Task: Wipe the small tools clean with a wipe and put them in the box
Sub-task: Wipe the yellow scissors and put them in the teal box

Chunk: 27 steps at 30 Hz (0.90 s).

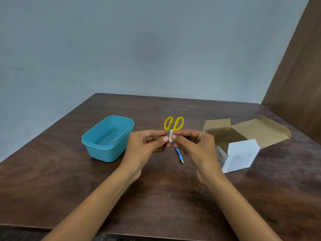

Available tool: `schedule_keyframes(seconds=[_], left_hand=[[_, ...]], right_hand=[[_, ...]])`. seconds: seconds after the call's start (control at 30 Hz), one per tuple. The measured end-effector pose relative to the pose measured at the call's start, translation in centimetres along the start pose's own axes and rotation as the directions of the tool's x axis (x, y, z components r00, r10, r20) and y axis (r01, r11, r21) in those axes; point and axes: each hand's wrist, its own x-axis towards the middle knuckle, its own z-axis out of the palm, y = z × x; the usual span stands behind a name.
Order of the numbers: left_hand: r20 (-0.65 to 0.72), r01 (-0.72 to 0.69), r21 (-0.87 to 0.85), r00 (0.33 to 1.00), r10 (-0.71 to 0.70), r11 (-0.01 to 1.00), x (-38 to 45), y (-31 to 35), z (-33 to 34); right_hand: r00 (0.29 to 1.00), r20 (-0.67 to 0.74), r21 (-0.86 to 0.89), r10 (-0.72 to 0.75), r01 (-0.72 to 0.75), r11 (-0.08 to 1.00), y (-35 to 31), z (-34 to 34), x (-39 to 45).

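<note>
**Wiping the scissor blades above the table**

We pinch a small folded white wipe (171,136) in our right hand (194,145), thumb and forefinger curled round it and pressing it onto the metal blades of the scissors (173,125). Our left hand (145,143) pinches the same blades from the other side, fingers curled, thumb tip just beside the wipe. The scissors are held above the table with the smooth, glossy yellow plastic loop handles pointing away from us and the thin grey blade tips pointing down towards us, closed together.

Below our right fingers a slim blue-handled tool (178,154) lies on the table (52,180), its fine pale tip towards us; what kind of tool it is we cannot tell.

To the left stands the open teal plastic box (107,138), rectangular with rounded corners and a thickened rim; something blue shows at its bottom, mostly hidden by the wall.

To the right sits an opened cardboard carton (243,145), plain brown inside and white outside, its flaps spread. The white front carries a printed panel of small text, too fine for us to read.

The table is dark brown with a streaked wood-grain finish and a slight sheen.
</note>
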Motion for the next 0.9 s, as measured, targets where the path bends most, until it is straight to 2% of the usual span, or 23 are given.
schedule_keyframes(seconds=[0.17, 0.27, 0.37, 0.47, 0.57, 0.77, 0.9], left_hand=[[0.136, 0.048, 0.065, 0.989, -0.056, 0.997, -0.1, 0.0, -0.1], [0.156, 0.104, 0.007, 0.982, -0.104, 0.995, -0.2, 0.1, -0.1], [0.138, 0.146, -0.056, 0.981, -0.137, 0.988, -0.2, 0.4, -0.2], [0.123, 0.139, -0.044, 0.984, -0.132, 0.989, -0.2, 0.4, -0.2], [0.119, 0.103, 0.007, 0.987, -0.103, 0.995, -0.3, 0.4, -0.2], [0.195, 0.054, 0.108, 0.978, -0.074, 0.993, -0.4, 0.3, -0.2], [0.178, 0.037, 0.129, 0.982, -0.059, 0.991, -0.5, 0.4, -0.2]], right_hand=[[0.999, -0.003, -0.090, -0.038, 0.038, 0.995, 0.2, 0.0, 0.3], [0.994, -0.046, -0.126, -0.094, 0.088, 0.988, 0.0, -0.3, 0.5], [0.955, -0.091, -0.285, -0.281, 0.245, 0.927, -0.2, -0.7, 0.6], [0.895, 0.085, -0.463, -0.438, 0.424, 0.778, 0.1, -0.6, 0.3], [0.829, 0.279, -0.546, -0.485, 0.552, 0.629, 0.6, -0.5, 0.3], [0.776, 0.241, -0.621, -0.582, 0.584, 0.522, 0.8, -0.9, 0.7], [0.779, 0.305, -0.589, -0.548, 0.607, 0.534, 0.8, -0.8, 0.5]])
